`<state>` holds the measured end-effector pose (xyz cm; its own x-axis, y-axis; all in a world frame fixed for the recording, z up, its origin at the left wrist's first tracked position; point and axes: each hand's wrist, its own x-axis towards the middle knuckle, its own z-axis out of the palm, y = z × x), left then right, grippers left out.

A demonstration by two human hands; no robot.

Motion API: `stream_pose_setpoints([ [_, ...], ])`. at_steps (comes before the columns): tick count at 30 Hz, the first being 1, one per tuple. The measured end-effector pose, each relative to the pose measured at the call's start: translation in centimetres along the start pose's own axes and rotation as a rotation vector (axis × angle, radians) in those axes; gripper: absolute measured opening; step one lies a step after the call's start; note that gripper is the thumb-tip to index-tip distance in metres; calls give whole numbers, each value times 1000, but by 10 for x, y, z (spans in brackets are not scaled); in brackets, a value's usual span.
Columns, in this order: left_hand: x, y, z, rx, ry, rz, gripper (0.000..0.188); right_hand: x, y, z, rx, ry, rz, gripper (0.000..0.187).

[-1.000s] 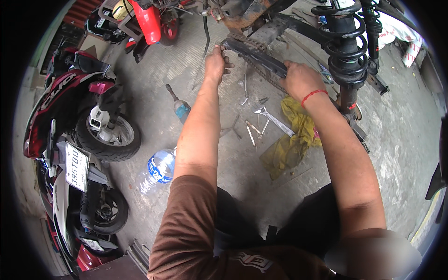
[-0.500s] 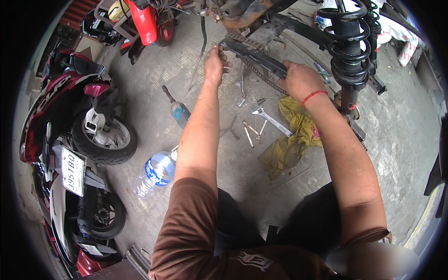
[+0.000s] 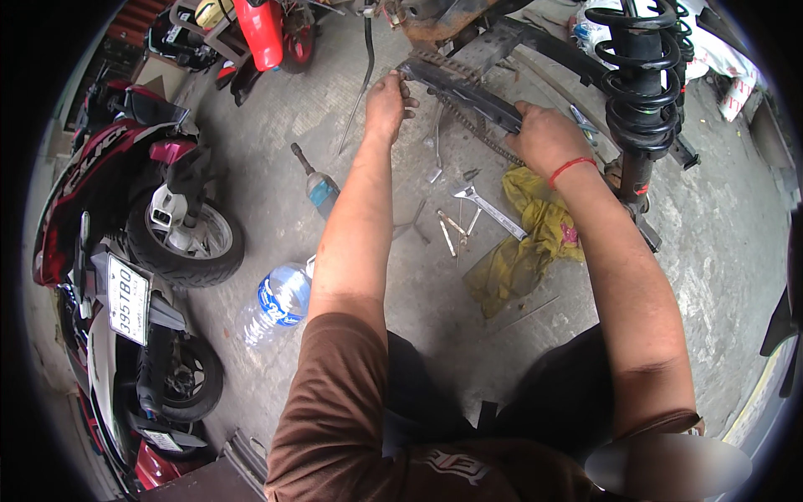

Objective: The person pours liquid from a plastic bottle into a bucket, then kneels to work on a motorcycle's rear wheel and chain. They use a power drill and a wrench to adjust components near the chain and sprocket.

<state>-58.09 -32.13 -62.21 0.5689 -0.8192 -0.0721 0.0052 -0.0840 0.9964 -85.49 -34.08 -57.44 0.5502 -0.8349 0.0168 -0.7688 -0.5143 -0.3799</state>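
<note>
In front of me a long black bar [image 3: 468, 100] slants down to the right, beside a rusty drive chain [image 3: 481, 140]. The fingertips of my left hand [image 3: 387, 109] pinch its far left end, the other fingers loosely curled. At its near right end, my right hand [image 3: 554, 138] is wrapped around the bar, a red band on the wrist. Part of the bar's right end is hidden by those fingers. Just beyond is a worn motorcycle frame [image 3: 456, 23]. An adjustable wrench [image 3: 492, 213] lies on the floor below my right hand, touching a yellow cloth [image 3: 523, 259].
Several small tools and bolts lie around a T-handle wrench [image 3: 411, 224]. A bottle with blue liquid [image 3: 319, 191] and a large clear bottle [image 3: 283, 294] are left of my arm. Parked motorcycles [image 3: 188, 243] line the left; a coil-spring shock absorber [image 3: 640, 92] stands at right.
The view has shifted slightly. Both hands keep the same hold on the black bar, with no clear movement of it.
</note>
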Motion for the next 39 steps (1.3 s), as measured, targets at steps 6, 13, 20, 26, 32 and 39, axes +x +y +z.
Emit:
stream_pose_setpoints([
  [6, 0, -1, -1, -22, 44, 8, 40, 2, 0, -2, -12, -33, -6, 42],
  [13, -35, -122, 12, 411, 205, -357, 65, 3, 4, 2, -79, -14, -48, 53],
  [20, -176, -240, 122, 897, -192, -556, 64, 3, 2, 0, -65, -16, -54, 56],
  [26, -169, -215, 129, 736, -80, -691, 62, 4, -1, -1, -73, -31, -30, 59],
  [32, -149, -224, 125, 779, -32, -720, 66, 6, -2, -2, -99, -60, -7, 60],
  [39, -162, -257, 93, 640, -35, -681, 41, 6, -3, -3, -92, -52, -19, 56],
])
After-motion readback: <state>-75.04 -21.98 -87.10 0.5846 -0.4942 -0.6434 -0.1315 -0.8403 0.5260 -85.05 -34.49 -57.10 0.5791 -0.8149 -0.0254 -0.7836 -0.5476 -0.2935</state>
